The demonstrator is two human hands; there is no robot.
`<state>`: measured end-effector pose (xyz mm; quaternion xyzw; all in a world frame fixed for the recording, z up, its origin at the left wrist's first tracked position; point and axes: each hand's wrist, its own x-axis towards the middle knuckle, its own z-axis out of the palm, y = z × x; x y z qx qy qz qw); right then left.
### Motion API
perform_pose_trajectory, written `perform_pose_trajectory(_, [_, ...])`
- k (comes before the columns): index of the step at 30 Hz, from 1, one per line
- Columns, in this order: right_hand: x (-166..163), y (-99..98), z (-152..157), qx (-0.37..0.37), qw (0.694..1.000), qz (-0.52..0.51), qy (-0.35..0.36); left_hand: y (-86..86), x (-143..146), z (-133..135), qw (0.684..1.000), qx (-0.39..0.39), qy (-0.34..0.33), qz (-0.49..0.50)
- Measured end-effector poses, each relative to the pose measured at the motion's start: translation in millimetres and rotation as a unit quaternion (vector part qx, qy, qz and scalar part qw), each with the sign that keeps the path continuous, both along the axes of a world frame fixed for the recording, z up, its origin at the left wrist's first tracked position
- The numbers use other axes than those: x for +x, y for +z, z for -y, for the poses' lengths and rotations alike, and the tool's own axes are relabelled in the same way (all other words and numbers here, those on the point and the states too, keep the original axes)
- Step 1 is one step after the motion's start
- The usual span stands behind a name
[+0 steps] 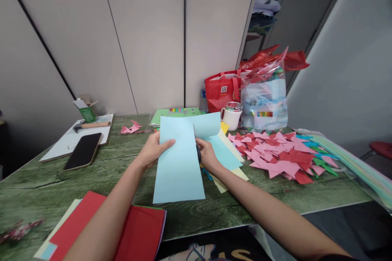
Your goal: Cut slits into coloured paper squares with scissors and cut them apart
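A light blue sheet of paper point(179, 163) is held up above the table, cut lengthwise most of the way from its near edge. My left hand point(154, 149) grips its left edge, thumb on top. My right hand point(208, 153) is closed around dark-handled scissors point(198, 153), whose blades sit in the cut near the far edge. The strip on the right of the cut point(208, 125) curls up and away over my right hand. Beneath that hand lie more light blue point(225, 151) and cream sheets point(237, 174).
Folded pink and red paper pieces point(275, 153) are heaped at the right. Behind them stand a white mug point(232, 116), a red bag point(223, 91) and a plastic bag point(265, 102). A phone point(83, 151) and hammer point(92, 125) lie left; red sheets point(142, 232) lie near me.
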<state>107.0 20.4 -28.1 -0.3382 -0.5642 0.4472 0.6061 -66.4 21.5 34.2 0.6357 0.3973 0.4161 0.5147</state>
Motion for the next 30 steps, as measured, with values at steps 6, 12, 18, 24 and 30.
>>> perform_pose_trajectory(6, [2.7,6.3,-0.9,0.029,1.000,0.008,-0.009,1.9,1.0,2.5,1.000,0.000,-0.014,-0.012])
perform_pose_trajectory(12, [4.8,7.0,-2.2,0.050,0.998,0.022,-0.022,3.7,1.7,4.0,1.000,0.002,-0.012,-0.021])
perform_pose_trajectory(18, [3.5,5.4,-2.1,0.034,0.999,0.009,-0.008,2.9,0.9,3.4,1.000,0.001,-0.018,-0.011])
perform_pose_trajectory(24, [3.0,5.9,-0.7,0.020,1.000,0.003,-0.005,2.9,1.2,3.5,1.000,-0.003,-0.028,0.002])
perform_pose_trajectory(30, [2.4,6.5,0.1,0.020,1.000,0.010,-0.008,3.3,1.1,3.4,1.000,-0.004,-0.025,-0.015])
